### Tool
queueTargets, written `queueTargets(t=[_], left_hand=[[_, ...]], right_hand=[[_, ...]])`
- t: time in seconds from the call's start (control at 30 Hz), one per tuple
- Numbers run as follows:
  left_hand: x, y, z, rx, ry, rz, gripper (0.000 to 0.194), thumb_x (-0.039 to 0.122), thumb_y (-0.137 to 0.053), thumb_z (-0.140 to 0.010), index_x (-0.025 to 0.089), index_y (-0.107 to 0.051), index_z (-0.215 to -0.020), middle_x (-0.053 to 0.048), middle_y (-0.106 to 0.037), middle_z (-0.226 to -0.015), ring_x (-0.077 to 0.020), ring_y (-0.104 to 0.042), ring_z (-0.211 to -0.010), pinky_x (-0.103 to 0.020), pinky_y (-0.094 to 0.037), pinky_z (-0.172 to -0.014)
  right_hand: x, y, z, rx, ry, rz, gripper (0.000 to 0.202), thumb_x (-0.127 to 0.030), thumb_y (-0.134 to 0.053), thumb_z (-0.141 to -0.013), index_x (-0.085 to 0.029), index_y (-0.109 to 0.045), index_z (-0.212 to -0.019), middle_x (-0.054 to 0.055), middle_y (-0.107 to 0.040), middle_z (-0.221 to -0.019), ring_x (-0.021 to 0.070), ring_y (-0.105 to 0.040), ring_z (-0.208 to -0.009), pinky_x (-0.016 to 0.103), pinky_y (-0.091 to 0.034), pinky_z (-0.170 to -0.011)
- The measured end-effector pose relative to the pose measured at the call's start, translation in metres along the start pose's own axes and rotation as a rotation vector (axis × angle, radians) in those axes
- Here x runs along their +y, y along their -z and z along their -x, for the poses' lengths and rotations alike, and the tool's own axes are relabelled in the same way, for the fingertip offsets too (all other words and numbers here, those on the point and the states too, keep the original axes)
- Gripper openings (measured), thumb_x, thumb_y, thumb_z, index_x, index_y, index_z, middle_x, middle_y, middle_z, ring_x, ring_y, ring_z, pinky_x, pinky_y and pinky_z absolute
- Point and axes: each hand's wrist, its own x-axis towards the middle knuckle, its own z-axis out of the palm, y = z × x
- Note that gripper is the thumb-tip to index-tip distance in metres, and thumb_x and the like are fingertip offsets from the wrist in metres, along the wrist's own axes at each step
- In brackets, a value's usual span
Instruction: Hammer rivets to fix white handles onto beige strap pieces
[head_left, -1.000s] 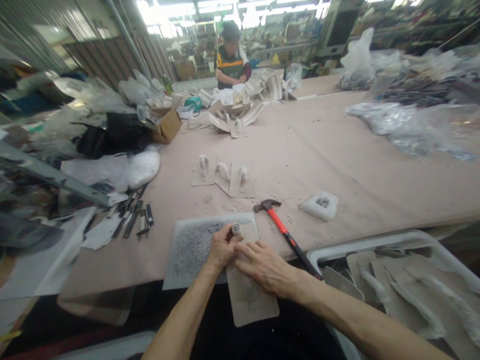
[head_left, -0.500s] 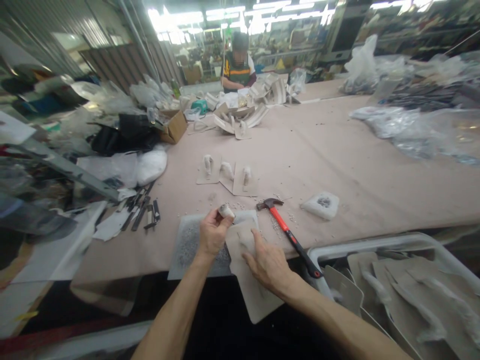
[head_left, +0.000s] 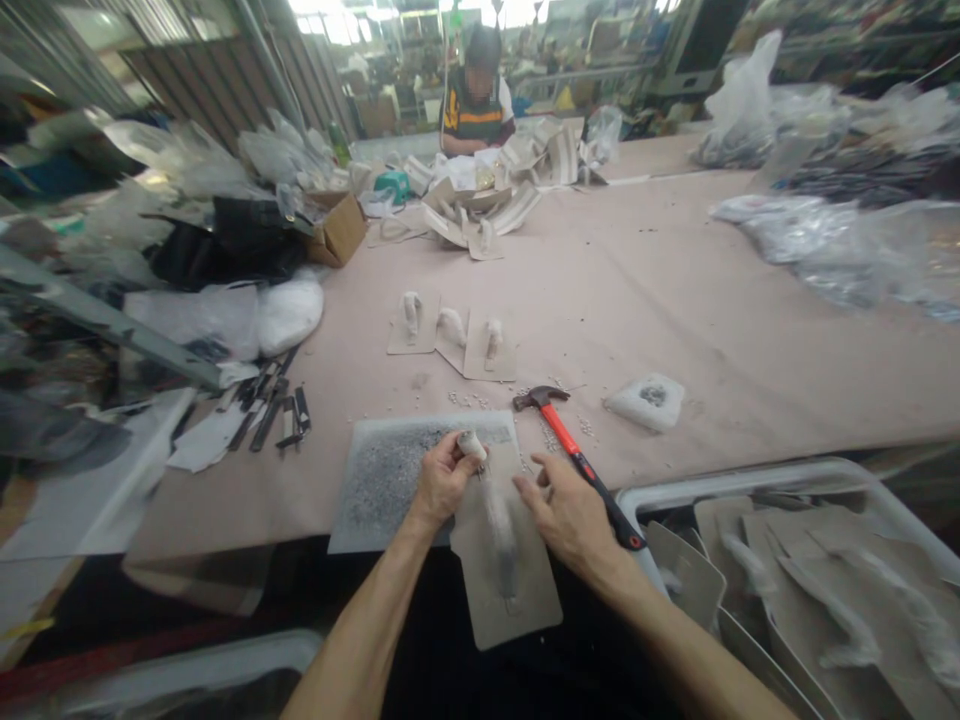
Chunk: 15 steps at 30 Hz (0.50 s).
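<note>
Below the table's near edge hangs a flat beige plate (head_left: 484, 600) with rounded corners, like a plastering trowel. A handle (head_left: 501, 535) wrapped in clear plastic runs along it. My left hand (head_left: 442, 480) is closed on the whitish upper end of this handle, thumb and fingers pinching it. My right hand (head_left: 574, 515) is beside the plate's right edge, fingers apart and curved, holding nothing; whether its fingertips touch the plate I cannot tell. A grey-speckled sheet (head_left: 375, 500) lies under and left of my left hand. Right of my right hand rests a claw hammer (head_left: 566, 440) with a red and black handle.
Several similar plates (head_left: 491, 350) lie farther up the table (head_left: 637, 290). Small white pellets are scattered near the hammer. A white bag of dark bits (head_left: 649, 400) sits to the right. A bin (head_left: 817, 475) holds more plates. Dark tools (head_left: 266, 415) lie left. Another person (head_left: 478, 100) sits opposite.
My right hand has come off the plate's face and moved right, uncovering the handle. My left hand has shifted slightly right and down. The view has tilted a little downward.
</note>
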Motion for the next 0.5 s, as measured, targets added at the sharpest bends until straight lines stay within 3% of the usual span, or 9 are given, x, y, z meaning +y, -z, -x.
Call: queueTargets(t=[0.1,0.27,0.4,0.5], left_hand=[[0.001,0.000,0.000,-0.035,-0.016,-0.049,0.023,0.034,-0.073,-0.079,0.017,-0.068,-0.094,-0.006,-0.077,-0.090,-0.0192,-0.072,-0.082,-0.029,-0.057,-0.076],[-0.001,0.002,-0.002,-0.054,-0.019,-0.087,0.018,0.029,-0.070,-0.080,0.019,-0.069,-0.094,-0.005,-0.077,-0.091,-0.0186,-0.071,-0.082,-0.028,-0.056,-0.075],[-0.003,0.004,-0.003,-0.066,-0.027,-0.124,0.016,0.026,-0.068,-0.080,0.019,-0.069,-0.094,-0.004,-0.076,-0.091,-0.0185,-0.071,-0.082,-0.027,-0.055,-0.075],[-0.003,0.001,-0.002,-0.055,-0.049,-0.144,0.017,0.024,-0.067,-0.080,0.019,-0.069,-0.096,-0.004,-0.076,-0.091,-0.0188,-0.071,-0.081,-0.027,-0.055,-0.074]], right_hand=[[0.036,0.014,-0.019,0.143,-0.067,0.236,0.040,-0.040,-0.051,-0.097,-0.011,-0.060,-0.124,0.016,-0.065,-0.112,0.0278,-0.062,-0.102,0.036,-0.045,-0.086],[0.071,0.020,-0.031,-0.033,-0.147,0.400,0.030,-0.038,-0.052,-0.096,-0.014,-0.062,-0.110,0.014,-0.064,-0.105,0.0256,-0.064,-0.093,0.033,-0.042,-0.078],[0.068,0.017,-0.033,-0.093,-0.191,0.308,0.020,-0.028,-0.051,-0.094,-0.014,-0.058,-0.106,0.012,-0.064,-0.100,0.0237,-0.063,-0.089,0.032,-0.039,-0.074],[0.062,0.020,-0.041,-0.131,-0.279,-0.054,0.012,-0.016,-0.055,-0.084,-0.016,-0.057,-0.096,0.008,-0.062,-0.087,0.0209,-0.059,-0.082,0.029,-0.038,-0.068]])
